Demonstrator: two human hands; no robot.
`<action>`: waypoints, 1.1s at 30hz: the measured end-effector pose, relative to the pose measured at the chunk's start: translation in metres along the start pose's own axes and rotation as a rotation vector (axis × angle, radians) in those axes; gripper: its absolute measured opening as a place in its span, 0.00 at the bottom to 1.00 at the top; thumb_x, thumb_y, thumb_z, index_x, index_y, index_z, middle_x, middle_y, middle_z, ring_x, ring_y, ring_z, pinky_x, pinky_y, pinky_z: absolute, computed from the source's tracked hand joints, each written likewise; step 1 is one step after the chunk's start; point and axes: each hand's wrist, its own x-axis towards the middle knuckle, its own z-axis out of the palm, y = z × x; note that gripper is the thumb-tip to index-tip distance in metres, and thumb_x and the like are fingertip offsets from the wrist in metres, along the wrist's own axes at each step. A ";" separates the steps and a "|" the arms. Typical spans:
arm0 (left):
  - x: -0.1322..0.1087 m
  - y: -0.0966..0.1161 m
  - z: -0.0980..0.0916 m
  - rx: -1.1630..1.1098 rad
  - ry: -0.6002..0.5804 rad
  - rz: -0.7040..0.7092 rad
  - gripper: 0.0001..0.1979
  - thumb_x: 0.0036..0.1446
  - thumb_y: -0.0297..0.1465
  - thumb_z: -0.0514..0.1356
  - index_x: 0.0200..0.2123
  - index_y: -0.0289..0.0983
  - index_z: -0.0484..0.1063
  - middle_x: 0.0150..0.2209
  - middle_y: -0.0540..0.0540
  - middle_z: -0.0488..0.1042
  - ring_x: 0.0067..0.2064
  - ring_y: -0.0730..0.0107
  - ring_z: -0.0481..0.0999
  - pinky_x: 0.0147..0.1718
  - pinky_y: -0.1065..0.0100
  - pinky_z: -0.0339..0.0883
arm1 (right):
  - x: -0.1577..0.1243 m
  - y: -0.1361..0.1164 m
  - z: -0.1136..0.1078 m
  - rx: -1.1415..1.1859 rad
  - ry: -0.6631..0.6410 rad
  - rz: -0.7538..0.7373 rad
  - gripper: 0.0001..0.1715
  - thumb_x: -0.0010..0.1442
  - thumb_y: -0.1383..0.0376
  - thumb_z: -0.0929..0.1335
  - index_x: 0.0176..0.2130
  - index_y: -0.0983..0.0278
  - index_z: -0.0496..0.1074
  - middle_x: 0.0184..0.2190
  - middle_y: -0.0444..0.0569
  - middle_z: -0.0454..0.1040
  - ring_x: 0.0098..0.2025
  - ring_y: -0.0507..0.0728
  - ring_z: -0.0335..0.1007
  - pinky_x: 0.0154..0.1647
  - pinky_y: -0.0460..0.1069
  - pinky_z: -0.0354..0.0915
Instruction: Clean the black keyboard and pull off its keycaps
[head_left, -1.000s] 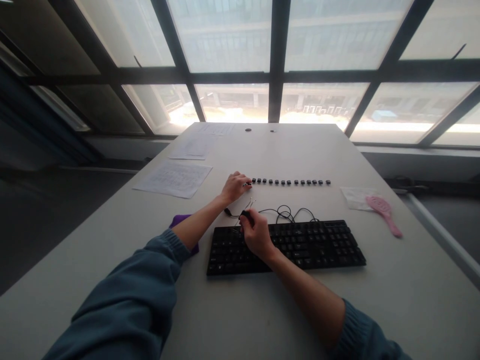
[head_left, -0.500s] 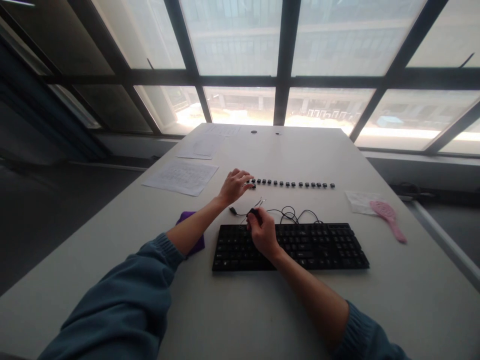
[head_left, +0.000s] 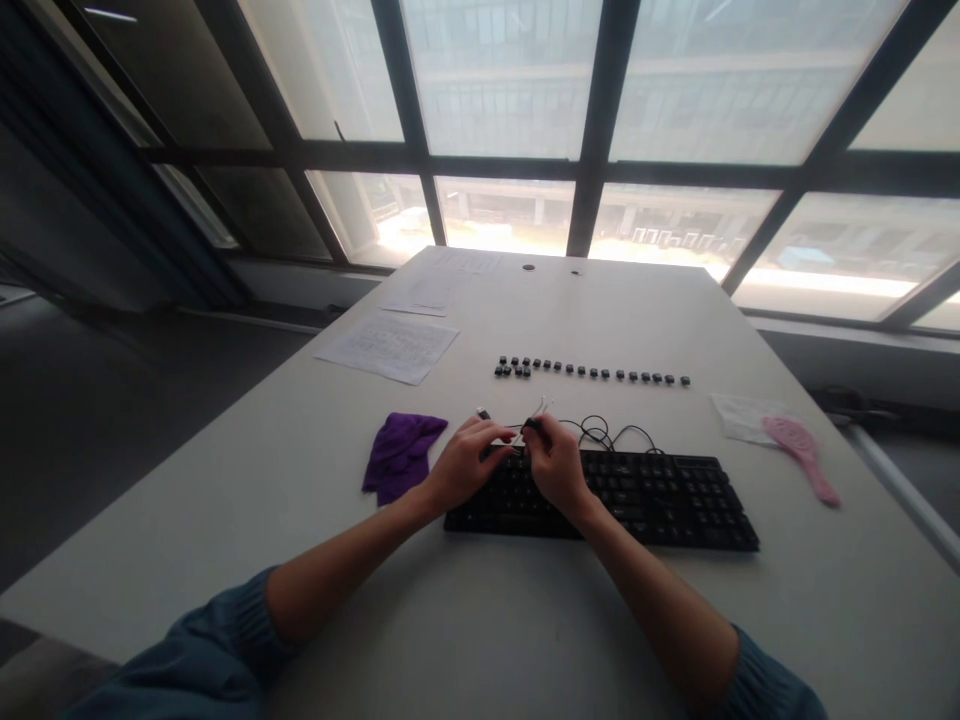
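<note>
The tabletop [head_left: 510, 620] is carrying the keyboard [head_left: 656, 500] and, to its left, the cloth [head_left: 403, 455]. The right hand [head_left: 555, 462] is clamping its grip on the puller [head_left: 532, 424] above the keyboard's left half. The left hand [head_left: 465, 464] is sitting beside it; whether its grip is pinching anything is not showing. Keycaps [head_left: 570, 370] are forming two rows beyond.

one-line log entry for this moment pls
right grip: holds black-handled wire tool | left grip: close beside tool, hold unclear | keyboard: partly hidden by both | black keycaps: two rows beyond keyboard
</note>
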 end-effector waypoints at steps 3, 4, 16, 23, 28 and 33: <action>-0.008 -0.001 0.006 -0.025 -0.034 -0.015 0.13 0.59 0.33 0.67 0.48 0.42 0.76 0.45 0.46 0.79 0.48 0.58 0.72 0.51 0.57 0.67 | -0.001 0.001 0.005 -0.073 -0.067 -0.042 0.11 0.65 0.64 0.64 0.29 0.62 0.67 0.25 0.44 0.69 0.29 0.54 0.63 0.32 0.48 0.58; -0.009 -0.002 0.007 -0.023 -0.046 -0.016 0.13 0.58 0.33 0.67 0.47 0.42 0.76 0.45 0.45 0.79 0.48 0.58 0.72 0.51 0.57 0.67 | -0.001 0.001 0.007 -0.085 -0.086 -0.047 0.11 0.65 0.65 0.64 0.29 0.62 0.67 0.26 0.44 0.69 0.29 0.54 0.63 0.33 0.48 0.58; -0.015 -0.006 0.012 0.046 -0.075 -0.008 0.11 0.57 0.31 0.68 0.44 0.40 0.76 0.42 0.46 0.79 0.46 0.59 0.71 0.49 0.58 0.67 | 0.001 0.008 0.010 -0.131 -0.163 0.012 0.13 0.64 0.66 0.64 0.27 0.61 0.63 0.24 0.43 0.67 0.28 0.54 0.60 0.32 0.49 0.54; -0.016 -0.005 0.012 0.000 -0.046 -0.019 0.09 0.59 0.28 0.64 0.44 0.41 0.76 0.42 0.46 0.79 0.46 0.60 0.71 0.49 0.59 0.68 | 0.003 0.007 0.009 -0.124 -0.196 0.024 0.13 0.64 0.66 0.64 0.27 0.61 0.62 0.24 0.42 0.66 0.28 0.53 0.60 0.31 0.48 0.54; -0.016 -0.006 0.013 0.045 -0.042 -0.046 0.05 0.59 0.29 0.65 0.39 0.41 0.78 0.39 0.45 0.78 0.44 0.59 0.72 0.47 0.58 0.68 | 0.002 0.007 0.010 -0.134 -0.211 0.014 0.12 0.64 0.67 0.64 0.27 0.61 0.63 0.25 0.43 0.67 0.28 0.54 0.60 0.32 0.48 0.55; -0.016 -0.008 0.014 0.068 -0.058 -0.049 0.02 0.59 0.30 0.64 0.36 0.40 0.77 0.37 0.45 0.77 0.43 0.60 0.71 0.46 0.58 0.67 | -0.001 0.004 0.009 -0.141 -0.243 -0.032 0.12 0.65 0.67 0.63 0.28 0.61 0.63 0.26 0.44 0.68 0.29 0.54 0.61 0.33 0.48 0.56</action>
